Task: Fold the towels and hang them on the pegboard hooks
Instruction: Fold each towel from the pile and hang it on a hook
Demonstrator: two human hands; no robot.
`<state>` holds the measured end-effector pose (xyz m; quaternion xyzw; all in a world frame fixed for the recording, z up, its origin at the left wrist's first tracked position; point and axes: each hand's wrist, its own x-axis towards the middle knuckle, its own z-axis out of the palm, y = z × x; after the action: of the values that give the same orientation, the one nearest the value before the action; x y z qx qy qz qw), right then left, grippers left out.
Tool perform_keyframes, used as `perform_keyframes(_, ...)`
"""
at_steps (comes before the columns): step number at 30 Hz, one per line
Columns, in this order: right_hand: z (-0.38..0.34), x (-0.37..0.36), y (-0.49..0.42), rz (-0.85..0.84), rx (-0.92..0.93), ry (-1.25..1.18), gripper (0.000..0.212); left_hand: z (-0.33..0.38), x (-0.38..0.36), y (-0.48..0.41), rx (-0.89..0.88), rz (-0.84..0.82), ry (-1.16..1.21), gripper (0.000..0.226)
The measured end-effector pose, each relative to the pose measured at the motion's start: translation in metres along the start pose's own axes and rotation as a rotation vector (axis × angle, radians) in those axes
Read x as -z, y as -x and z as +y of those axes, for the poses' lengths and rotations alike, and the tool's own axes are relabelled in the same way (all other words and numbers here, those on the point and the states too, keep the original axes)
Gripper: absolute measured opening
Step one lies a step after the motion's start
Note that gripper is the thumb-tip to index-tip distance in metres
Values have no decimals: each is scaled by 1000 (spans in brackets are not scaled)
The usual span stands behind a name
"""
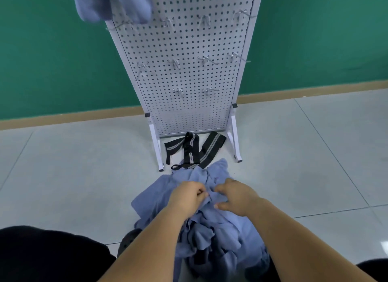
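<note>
Directly in front of the white pegboard (189, 76), below its foot in this view, a heap of blue towels (212, 237) lies crumpled on the tiled floor (73, 176); both hands work at the top of that heap, on the side nearer the pegboard. The left hand (185, 197) has its fingers curled, pinching a fold of the blue cloth; the right hand (236, 197) sits just beside it, thumb and fingers closed on the same fold, so the two hands are close together but not touching.

One blue towel (113, 4) hangs at the pegboard's upper left corner, its top cut off by the frame; which hook carries it cannot be told. Several rows of metal hooks (176, 63) stick out of the pegboard lower down, all bare.

Between the pegboard's two white feet, black straps with grey stripes (191, 149) lie on the floor, their near ends touching the far edge of the towel heap. Behind the pegboard stands a green wall (52, 61) with a tan skirting strip (63, 119) along its base. A dark shoe (128, 239) shows at the heap's left edge, on the side away from the pegboard.
</note>
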<state>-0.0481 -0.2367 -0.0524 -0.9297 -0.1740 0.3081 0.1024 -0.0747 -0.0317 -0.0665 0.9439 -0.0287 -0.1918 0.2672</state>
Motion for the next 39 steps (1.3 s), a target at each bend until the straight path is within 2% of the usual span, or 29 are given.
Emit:
perform_keyframes(2,-3,7,1,76,-7,-9,35,3,5,1,-11,47,103,20)
perform_keyframes(5,-11,19,4,243,12,-71,31,5,15,1,-26,118,211,14)
perform_keyframes(9,-23,38,15,378,41,-271,13,13,35,5,-60,174,224,15)
perform_keyframes(12,-27,53,21,446,74,-334,18,25,58,8,-69,242,168,14)
perform_keyframes(14,-32,72,27,508,99,-367,22,31,76,8,-54,268,218,11)
perform_keyframes(19,-50,141,43,722,173,-435,16,51,128,3,-59,212,343,11)
perform_keyframes(22,-57,182,54,691,190,-404,9,67,171,1,-98,236,399,12)
perform_keyframes(25,-66,217,67,510,267,-332,30,90,213,3,-184,258,405,11)
perform_keyframes(27,-75,235,73,480,288,-265,16,108,237,7,-247,248,370,9)
perform_keyframes(28,-79,244,76,507,282,-247,9,117,248,10,-273,257,358,9)
perform_keyframes(32,-90,280,93,671,303,-226,21,137,284,23,-315,398,337,6)
perform_keyframes(34,-94,294,103,728,328,-206,20,137,294,28,-314,409,298,5)
perform_keyframes(39,-84,300,107,867,289,-220,28,114,290,29,-215,457,164,8)
